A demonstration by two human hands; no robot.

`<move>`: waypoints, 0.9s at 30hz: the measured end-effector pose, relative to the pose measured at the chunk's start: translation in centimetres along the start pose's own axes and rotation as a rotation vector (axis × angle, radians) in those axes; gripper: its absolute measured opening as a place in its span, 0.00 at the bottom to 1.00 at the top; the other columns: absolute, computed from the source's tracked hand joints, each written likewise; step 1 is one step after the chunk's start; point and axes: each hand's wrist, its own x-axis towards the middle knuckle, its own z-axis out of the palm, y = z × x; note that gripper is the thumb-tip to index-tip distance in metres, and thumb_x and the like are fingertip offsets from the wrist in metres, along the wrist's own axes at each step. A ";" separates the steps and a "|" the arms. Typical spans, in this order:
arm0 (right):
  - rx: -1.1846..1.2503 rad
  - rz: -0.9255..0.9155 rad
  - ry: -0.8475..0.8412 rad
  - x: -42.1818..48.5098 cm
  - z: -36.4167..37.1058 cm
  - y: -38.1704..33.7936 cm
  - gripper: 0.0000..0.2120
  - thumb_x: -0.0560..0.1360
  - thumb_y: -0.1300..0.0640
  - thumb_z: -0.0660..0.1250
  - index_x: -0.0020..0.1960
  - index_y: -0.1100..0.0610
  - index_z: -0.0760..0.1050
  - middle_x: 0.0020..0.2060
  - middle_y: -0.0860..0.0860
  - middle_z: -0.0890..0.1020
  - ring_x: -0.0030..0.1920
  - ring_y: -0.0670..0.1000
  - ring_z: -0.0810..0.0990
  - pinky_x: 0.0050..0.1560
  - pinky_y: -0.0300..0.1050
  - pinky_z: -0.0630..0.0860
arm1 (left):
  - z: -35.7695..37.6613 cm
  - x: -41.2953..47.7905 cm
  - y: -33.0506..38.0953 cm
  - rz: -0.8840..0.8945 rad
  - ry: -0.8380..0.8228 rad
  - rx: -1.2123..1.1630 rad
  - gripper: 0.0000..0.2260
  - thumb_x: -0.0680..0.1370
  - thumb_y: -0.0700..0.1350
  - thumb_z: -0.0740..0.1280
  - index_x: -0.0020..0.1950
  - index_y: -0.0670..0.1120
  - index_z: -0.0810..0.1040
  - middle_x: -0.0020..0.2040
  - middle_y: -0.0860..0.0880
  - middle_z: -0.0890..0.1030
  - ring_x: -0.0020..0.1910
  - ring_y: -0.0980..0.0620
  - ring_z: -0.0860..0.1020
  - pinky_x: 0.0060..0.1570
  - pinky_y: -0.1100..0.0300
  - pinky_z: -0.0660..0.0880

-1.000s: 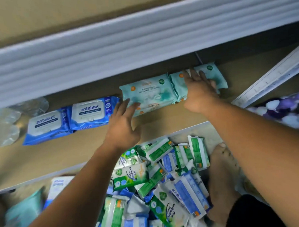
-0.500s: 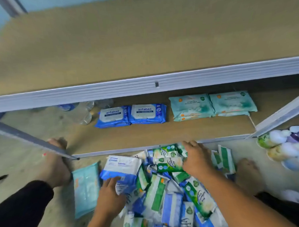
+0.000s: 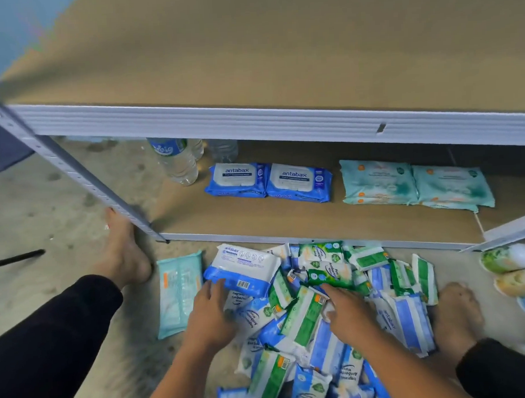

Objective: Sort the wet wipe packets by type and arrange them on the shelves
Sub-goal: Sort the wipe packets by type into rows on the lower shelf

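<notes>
A pile of small green and blue wet wipe packets [image 3: 388, 283] lies on the floor in front of the shelf unit. A large blue antabax packet [image 3: 246, 267] sits tilted on the pile's left side, and my left hand [image 3: 209, 317] touches its near edge with its fingertips. My right hand [image 3: 349, 311] rests spread on the pile, its index finger on a green packet [image 3: 329, 274]. On the bottom shelf [image 3: 256, 220] lie two blue antabax packets [image 3: 238, 179] side by side and two teal packets [image 3: 378, 181] to their right. Another teal packet [image 3: 179, 292] lies on the floor, left of the pile.
A water bottle [image 3: 178, 165] lies at the shelf's back left. A grey perforated upright [image 3: 73, 177] slants down to the shelf's front left corner. My bare feet [image 3: 122, 253] flank the pile. Colourful round items [image 3: 517, 266] sit at the right edge. The upper shelf board [image 3: 278, 47] overhangs.
My hands left the teal packets on the shelf and came down to the floor pile. The left hand brought up a blue antabax packet, and the right hand slid across the small packets.
</notes>
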 end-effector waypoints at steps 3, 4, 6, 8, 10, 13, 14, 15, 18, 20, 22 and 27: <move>0.077 0.058 0.031 0.7 0.0 -0.2 0.27 0.77 0.53 0.70 0.71 0.39 0.62 0.58 0.48 0.79 0.56 0.56 0.77 0.61 0.55 0.74 | -0.4 3.4 0.6 0.093 -0.025 0.198 0.41 0.72 0.45 0.69 0.82 0.50 0.52 0.82 0.45 0.51 0.80 0.43 0.49 0.75 0.45 0.60; 0.083 0.075 0.043 0.9 0.1 -0.2 0.24 0.76 0.52 0.71 0.66 0.39 0.63 0.53 0.47 0.80 0.53 0.55 0.78 0.60 0.55 0.75 | -0.4 4.6 0.8 0.141 -0.034 0.248 0.43 0.71 0.44 0.69 0.82 0.51 0.50 0.82 0.45 0.48 0.81 0.43 0.47 0.76 0.44 0.59; 0.098 0.092 0.041 1.2 0.2 -0.2 0.22 0.73 0.50 0.72 0.60 0.40 0.63 0.48 0.45 0.80 0.49 0.54 0.79 0.59 0.54 0.75 | -0.6 6.4 1.4 0.193 -0.087 0.350 0.47 0.70 0.43 0.70 0.82 0.53 0.45 0.82 0.47 0.44 0.81 0.44 0.42 0.78 0.43 0.56; 0.118 0.108 0.018 1.6 0.1 -0.1 0.24 0.70 0.49 0.74 0.58 0.40 0.64 0.45 0.44 0.80 0.47 0.52 0.79 0.57 0.52 0.76 | -0.8 7.9 1.9 0.225 -0.133 0.447 0.48 0.70 0.43 0.70 0.82 0.55 0.43 0.82 0.48 0.40 0.81 0.43 0.40 0.77 0.43 0.53; 0.134 0.121 0.007 2.0 -0.2 -0.1 0.25 0.67 0.50 0.76 0.58 0.42 0.65 0.43 0.43 0.79 0.45 0.51 0.79 0.53 0.48 0.75 | -1.0 9.2 2.3 0.262 -0.168 0.532 0.48 0.69 0.45 0.71 0.82 0.54 0.46 0.82 0.48 0.38 0.81 0.43 0.39 0.77 0.43 0.50; 0.123 0.139 0.003 2.7 -0.3 -0.3 0.25 0.66 0.51 0.76 0.57 0.44 0.66 0.38 0.44 0.78 0.41 0.48 0.76 0.45 0.44 0.70 | -0.8 10.4 2.6 0.286 -0.179 0.627 0.47 0.68 0.48 0.72 0.81 0.52 0.50 0.82 0.45 0.40 0.81 0.42 0.39 0.77 0.42 0.48; 0.122 0.152 0.007 2.8 -0.2 -0.4 0.26 0.66 0.52 0.76 0.57 0.44 0.66 0.37 0.44 0.78 0.41 0.48 0.76 0.47 0.45 0.69 | -0.7 10.6 2.6 0.289 -0.195 0.670 0.47 0.68 0.49 0.72 0.81 0.52 0.48 0.82 0.45 0.42 0.81 0.42 0.41 0.77 0.42 0.48; 0.118 0.166 0.011 3.0 -0.1 -0.5 0.26 0.65 0.53 0.76 0.56 0.43 0.66 0.38 0.43 0.78 0.42 0.48 0.76 0.52 0.47 0.69 | -0.6 10.8 2.6 0.297 -0.222 0.712 0.49 0.69 0.50 0.72 0.82 0.51 0.45 0.82 0.45 0.44 0.81 0.42 0.43 0.77 0.42 0.50; 0.133 0.206 0.002 3.4 0.3 -0.6 0.24 0.66 0.54 0.75 0.57 0.42 0.68 0.42 0.42 0.79 0.46 0.50 0.76 0.58 0.49 0.67 | -0.1 10.9 2.9 0.344 -0.238 0.785 0.53 0.68 0.49 0.73 0.81 0.52 0.38 0.80 0.47 0.53 0.78 0.43 0.56 0.72 0.45 0.64; 0.144 0.217 0.013 3.4 0.4 -0.5 0.16 0.67 0.53 0.75 0.50 0.46 0.73 0.42 0.43 0.79 0.45 0.50 0.76 0.52 0.47 0.67 | 0.1 10.8 3.5 0.343 -0.226 0.810 0.53 0.68 0.48 0.73 0.81 0.53 0.38 0.77 0.47 0.57 0.74 0.43 0.59 0.68 0.46 0.68; 0.167 0.202 0.010 3.2 0.4 -0.3 0.11 0.68 0.55 0.74 0.38 0.51 0.70 0.34 0.47 0.76 0.36 0.50 0.72 0.39 0.44 0.63 | 0.2 10.9 4.1 0.345 -0.222 0.839 0.50 0.68 0.49 0.73 0.81 0.53 0.44 0.75 0.47 0.58 0.72 0.43 0.61 0.66 0.47 0.69; 0.208 0.174 0.078 2.0 -0.1 -0.4 0.14 0.68 0.61 0.70 0.32 0.53 0.66 0.32 0.49 0.71 0.32 0.51 0.69 0.36 0.44 0.60 | -0.8 9.3 4.0 0.365 -0.144 0.620 0.44 0.66 0.52 0.72 0.77 0.50 0.55 0.73 0.49 0.60 0.72 0.45 0.61 0.69 0.48 0.68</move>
